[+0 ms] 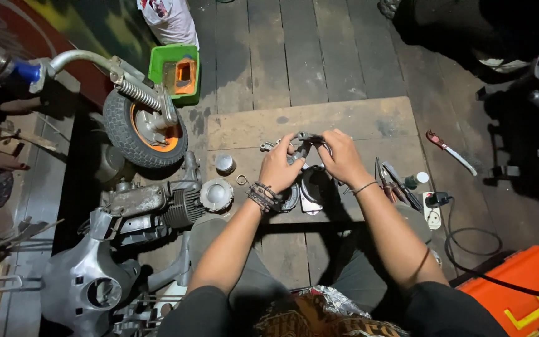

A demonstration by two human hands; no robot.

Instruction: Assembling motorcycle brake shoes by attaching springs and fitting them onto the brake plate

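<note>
Closest to me, my two forearms reach out over my knees to a low wooden desk [369, 118] of rough board. My left hand [279, 167], with dark beaded bands at the wrist, is curled shut around the near end of a grey metal part [301, 145]; my right hand [339, 157], a thin band on its wrist, is closed on the other end of the same piece, fingers pinched over its top. The part sits between both hands, lifted just above the desk; I cannot tell its exact shape from here.

Directly under my hands lies a round dark engine cover [310, 187] on the board. Just left of my left hand rest a small metal ring [242, 180], a short silver cylinder [224, 163] and a finned cylinder head [216, 195]. Farther left, off the desk, sits an engine block [151, 209] on the floor, with a grey scooter body shell [85, 281] nearer to me.

Right of my right hand lie pliers and screwdrivers [397, 187] in a loose bunch, with a white power strip [433, 215] beside them. An orange toolbox [519, 287] stands well right and nearer me.

Beyond my hands to the left stand a small wheel with an orange rim [145, 128] and a green tub [174, 72]. Far right, a red-handled wrench [449, 151] lies on the plank floor.
</note>
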